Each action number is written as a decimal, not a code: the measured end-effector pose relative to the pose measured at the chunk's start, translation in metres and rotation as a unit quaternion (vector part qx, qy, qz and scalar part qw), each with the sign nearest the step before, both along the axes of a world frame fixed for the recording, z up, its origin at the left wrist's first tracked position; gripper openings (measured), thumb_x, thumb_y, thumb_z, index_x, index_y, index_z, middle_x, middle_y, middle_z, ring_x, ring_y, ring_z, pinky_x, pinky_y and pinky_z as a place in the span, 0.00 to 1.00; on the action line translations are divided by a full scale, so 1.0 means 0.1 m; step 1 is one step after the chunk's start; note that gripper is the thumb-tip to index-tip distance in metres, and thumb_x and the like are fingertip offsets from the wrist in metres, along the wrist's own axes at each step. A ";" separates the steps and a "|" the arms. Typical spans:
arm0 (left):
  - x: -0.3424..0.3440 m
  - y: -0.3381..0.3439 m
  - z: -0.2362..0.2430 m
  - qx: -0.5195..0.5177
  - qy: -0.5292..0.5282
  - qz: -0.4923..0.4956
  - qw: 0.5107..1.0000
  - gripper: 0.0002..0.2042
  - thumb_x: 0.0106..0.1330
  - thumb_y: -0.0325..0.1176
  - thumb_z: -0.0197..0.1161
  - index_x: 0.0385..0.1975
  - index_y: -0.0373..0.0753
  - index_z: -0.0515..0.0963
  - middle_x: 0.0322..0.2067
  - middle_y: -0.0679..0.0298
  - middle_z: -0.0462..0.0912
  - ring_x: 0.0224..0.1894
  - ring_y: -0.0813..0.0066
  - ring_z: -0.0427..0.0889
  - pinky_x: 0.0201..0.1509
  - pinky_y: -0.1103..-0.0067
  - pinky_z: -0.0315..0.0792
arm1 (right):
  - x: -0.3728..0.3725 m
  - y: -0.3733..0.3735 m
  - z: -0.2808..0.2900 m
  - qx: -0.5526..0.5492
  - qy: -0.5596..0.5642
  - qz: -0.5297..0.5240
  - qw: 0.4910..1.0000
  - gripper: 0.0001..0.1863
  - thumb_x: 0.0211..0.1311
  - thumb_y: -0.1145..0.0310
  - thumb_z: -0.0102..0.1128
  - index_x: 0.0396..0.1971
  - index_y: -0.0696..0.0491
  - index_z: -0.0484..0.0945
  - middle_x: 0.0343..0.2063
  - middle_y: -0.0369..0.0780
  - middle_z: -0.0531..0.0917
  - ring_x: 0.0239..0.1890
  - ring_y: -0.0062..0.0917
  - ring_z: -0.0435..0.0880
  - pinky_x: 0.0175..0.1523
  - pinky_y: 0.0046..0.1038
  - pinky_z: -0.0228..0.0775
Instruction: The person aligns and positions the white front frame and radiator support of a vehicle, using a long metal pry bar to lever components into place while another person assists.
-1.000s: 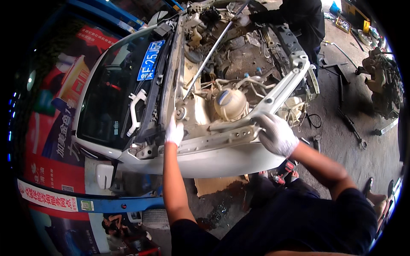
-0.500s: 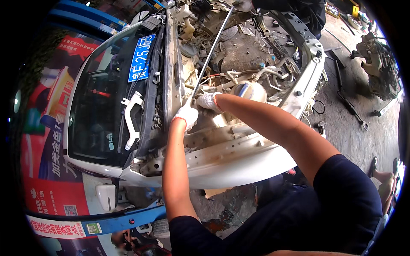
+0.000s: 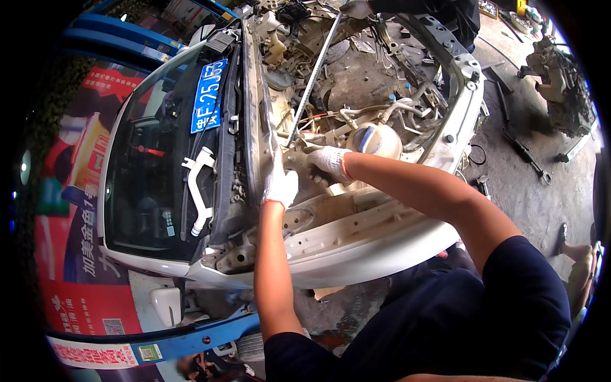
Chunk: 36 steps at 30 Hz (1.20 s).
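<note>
White knitted gloves cover both of my hands at the near edge of a white car's stripped engine bay [image 3: 356, 92]. My left hand [image 3: 280, 184] is by the bulkhead, its fingers stretched forward and its thumb apart. To its right, my right hand [image 3: 328, 160] has its fingers extended leftward into the bay, partly hidden among the parts. A long metal bar [image 3: 316, 73] slants across the bay, its lower end just beyond my hands. Another person's gloved hand [image 3: 356, 9] is at the bar's far end. Beside my right hand sits a round, pale drum-shaped part [image 3: 375, 143].
A white pipe [image 3: 196, 191] and a blue plate [image 3: 209, 95] lie on the windscreen. My body leans over the white fender [image 3: 356, 248]. A large mechanical assembly [image 3: 560, 89] and a strut-like tool [image 3: 525, 156] rest on the floor at right.
My right hand has shifted right, away from the bar's lower end. My left hand sits slightly lower in view, apart from the right. The other person's hand stays at the bar.
</note>
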<state>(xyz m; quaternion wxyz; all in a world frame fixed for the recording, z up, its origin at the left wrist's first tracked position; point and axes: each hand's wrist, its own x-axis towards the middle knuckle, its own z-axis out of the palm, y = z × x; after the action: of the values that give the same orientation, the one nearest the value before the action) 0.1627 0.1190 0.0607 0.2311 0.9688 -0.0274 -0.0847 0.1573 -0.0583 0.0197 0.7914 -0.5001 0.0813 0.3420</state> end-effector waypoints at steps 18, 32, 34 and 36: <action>0.13 -0.14 0.20 -0.033 0.119 0.012 0.992 0.37 0.59 0.27 0.48 0.74 0.55 0.54 0.26 0.57 0.80 0.16 0.73 0.73 0.17 0.74 0.70 | 1.01 0.47 -0.47 -0.687 -0.421 0.205 0.556 0.20 0.37 0.67 0.73 0.38 0.48 0.86 0.38 0.36 0.87 0.36 0.28 0.87 0.34 0.31 0.78; 0.19 -0.29 0.26 -0.001 0.206 0.001 0.979 0.23 0.69 0.36 0.44 0.64 0.47 0.67 0.38 0.58 0.84 0.24 0.70 0.78 0.24 0.72 0.71 | 1.31 0.78 -0.88 -0.490 -0.173 0.005 0.854 0.22 0.67 0.60 0.46 0.54 0.55 0.79 0.50 0.42 0.84 0.48 0.32 0.84 0.50 0.31 0.75; 0.21 0.00 0.23 0.021 0.153 -0.016 0.988 0.22 0.70 0.38 0.45 0.63 0.46 0.69 0.40 0.58 0.84 0.26 0.69 0.78 0.27 0.71 0.73 | 1.12 0.99 -0.53 -0.502 -0.199 -0.011 0.842 0.23 0.66 0.59 0.46 0.54 0.56 0.79 0.51 0.43 0.83 0.51 0.34 0.83 0.51 0.32 0.75; 0.45 0.05 -0.06 0.051 0.059 -0.108 0.991 0.21 0.70 0.41 0.48 0.62 0.46 0.70 0.43 0.57 0.84 0.27 0.68 0.78 0.28 0.70 0.73 | 1.20 0.86 -0.51 -0.535 -0.211 0.028 0.818 0.24 0.66 0.59 0.46 0.55 0.56 0.79 0.52 0.45 0.82 0.52 0.35 0.83 0.52 0.32 0.75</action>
<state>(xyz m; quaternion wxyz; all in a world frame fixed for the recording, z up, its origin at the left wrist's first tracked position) 0.2076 0.1245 0.0548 0.1722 0.9639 -0.1141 -0.1678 0.2774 0.0274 -0.0315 0.3876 -0.9065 0.0684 0.1527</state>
